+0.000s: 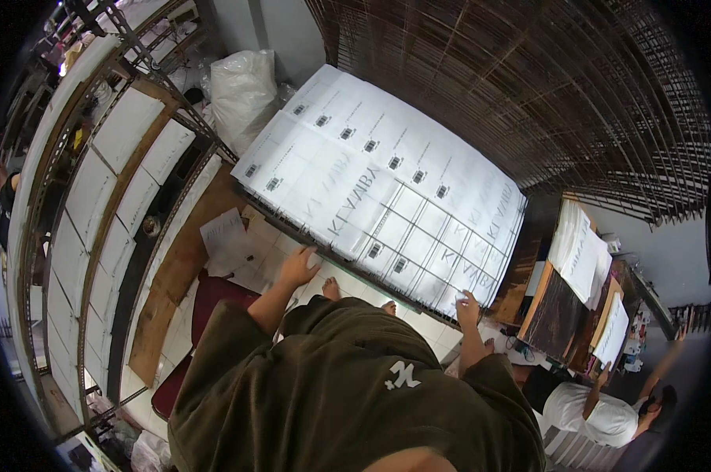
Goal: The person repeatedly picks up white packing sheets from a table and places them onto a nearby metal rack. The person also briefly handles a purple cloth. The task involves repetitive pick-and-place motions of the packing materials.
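In front of me is a wire drying rack (438, 223) with white printed sheets (312, 169) laid across its left and far parts. Bare wire grid shows at its near right, with more printed white material visible beneath. My left hand (299, 268) is just off the rack's near left edge, fingers apart and holding nothing. At the near right corner, my right hand (467, 308) has its fingers bent on the rack's edge.
Raised wire racks (513, 86) slope up on the far side. A filled clear plastic bag (244, 98) stands behind at left. Long shelving with white panels (96, 200) runs along the left, beside a dark red chair (214, 311). At right, a person (595, 413) works near paper stacks (580, 252).
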Demonstrator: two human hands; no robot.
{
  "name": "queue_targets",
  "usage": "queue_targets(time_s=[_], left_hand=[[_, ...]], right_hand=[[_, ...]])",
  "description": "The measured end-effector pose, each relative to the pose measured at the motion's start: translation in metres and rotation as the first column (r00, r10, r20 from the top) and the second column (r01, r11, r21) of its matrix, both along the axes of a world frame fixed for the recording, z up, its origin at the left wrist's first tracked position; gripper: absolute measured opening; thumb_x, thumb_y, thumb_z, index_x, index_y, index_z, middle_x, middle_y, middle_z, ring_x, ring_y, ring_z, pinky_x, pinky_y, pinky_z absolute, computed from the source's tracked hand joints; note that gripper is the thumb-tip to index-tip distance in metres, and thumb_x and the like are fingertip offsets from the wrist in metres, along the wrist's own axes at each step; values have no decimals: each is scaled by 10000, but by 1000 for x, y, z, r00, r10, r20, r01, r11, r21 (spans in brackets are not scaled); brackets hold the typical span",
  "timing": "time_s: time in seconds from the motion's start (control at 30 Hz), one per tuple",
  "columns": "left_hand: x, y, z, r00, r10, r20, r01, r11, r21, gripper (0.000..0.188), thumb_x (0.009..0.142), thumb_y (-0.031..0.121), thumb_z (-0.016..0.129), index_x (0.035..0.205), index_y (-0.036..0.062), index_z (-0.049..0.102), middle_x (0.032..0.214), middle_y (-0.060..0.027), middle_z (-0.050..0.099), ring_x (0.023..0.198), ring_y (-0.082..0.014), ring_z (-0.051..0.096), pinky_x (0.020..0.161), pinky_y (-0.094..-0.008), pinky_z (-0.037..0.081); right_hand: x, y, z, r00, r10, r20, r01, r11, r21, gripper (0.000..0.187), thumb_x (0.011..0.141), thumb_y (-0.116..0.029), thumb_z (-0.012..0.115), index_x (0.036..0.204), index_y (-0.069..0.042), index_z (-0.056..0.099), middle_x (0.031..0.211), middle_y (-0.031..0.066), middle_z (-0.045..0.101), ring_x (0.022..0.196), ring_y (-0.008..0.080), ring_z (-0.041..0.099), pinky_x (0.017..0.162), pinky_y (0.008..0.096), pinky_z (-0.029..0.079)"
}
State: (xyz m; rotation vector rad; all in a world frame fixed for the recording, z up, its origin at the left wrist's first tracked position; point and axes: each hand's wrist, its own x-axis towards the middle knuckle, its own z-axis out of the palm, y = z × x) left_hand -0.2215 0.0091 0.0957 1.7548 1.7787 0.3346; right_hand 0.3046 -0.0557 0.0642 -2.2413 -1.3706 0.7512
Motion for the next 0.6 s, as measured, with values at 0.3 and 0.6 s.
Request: queue_targets(time_s=[0.3,0.6], left_hand=[[43,75,-16,908,-225,-354,219,974,-59,939,720,594,558,1377,30,196,1445,-135,164,1328,-303,171,1028,-489,247],[42,79,-24,849,-344,-402,286,937,-199,1008,730,723,411,1397,29,111,1469,-117,81,1353,-271,86,1071,-454,154]], right_hand=[[64,-134,-21,968,-197,-158,169,970,-174,423,729,-131,599,1122,5,524,871,156,622,717,199,618,598,324,489],[58,-117,-3,997,-23,71,36,982,-186,459,717,-158,645,1146,-36,537,750,110,636,673,199,619,605,335,487]])
